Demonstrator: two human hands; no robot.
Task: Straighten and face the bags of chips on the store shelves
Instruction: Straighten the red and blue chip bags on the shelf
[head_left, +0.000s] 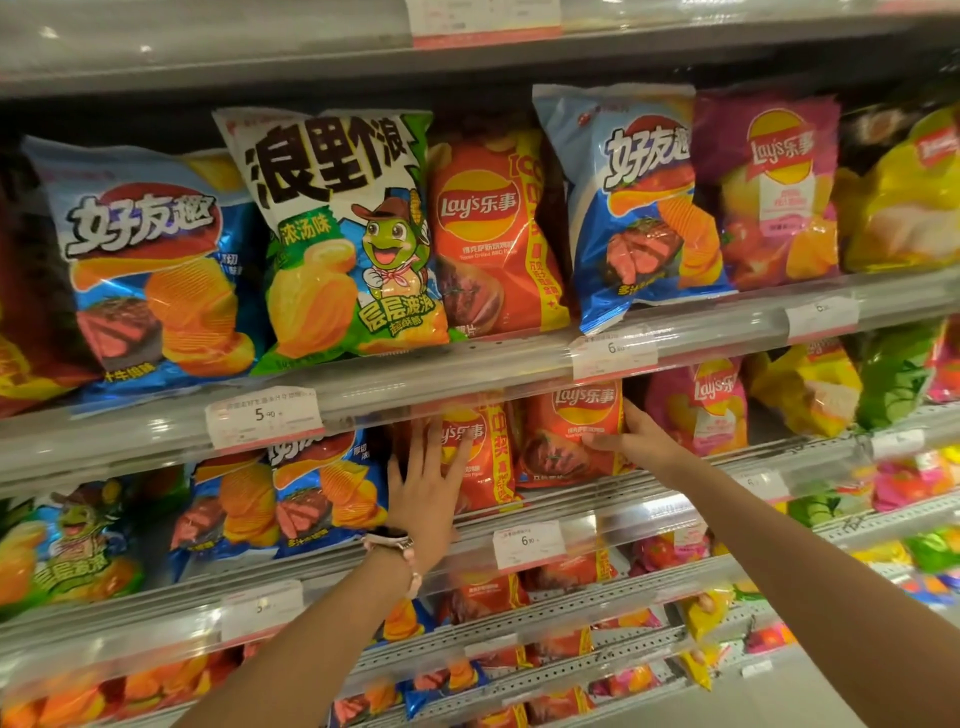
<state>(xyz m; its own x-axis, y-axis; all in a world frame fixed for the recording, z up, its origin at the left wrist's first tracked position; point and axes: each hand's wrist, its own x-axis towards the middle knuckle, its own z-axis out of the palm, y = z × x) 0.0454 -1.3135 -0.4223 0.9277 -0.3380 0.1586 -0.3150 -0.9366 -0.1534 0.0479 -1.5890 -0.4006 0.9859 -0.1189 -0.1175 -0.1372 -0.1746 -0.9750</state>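
Two red Lay's chip bags stand side by side on the second shelf. My left hand (423, 486) lies flat with spread fingers against the left red bag (485, 457). My right hand (631, 434) grips the right edge of the right red bag (566, 436), thumb across its front and fingers behind. Blue steak-picture bags (322, 493) stand to the left of them, and a pink Lay's bag (701, 410) to the right. On the shelf above, a blue bag (639, 208) leans tilted over the shelf's front rail.
The upper shelf holds a blue bag (150, 265), a white-green bag (343, 234), a red Lay's bag (493, 234), a purple bag (774, 187) and a yellow bag (904, 208). Clear rails with price tags (265, 415) front each shelf. Lower shelves hold more bags.
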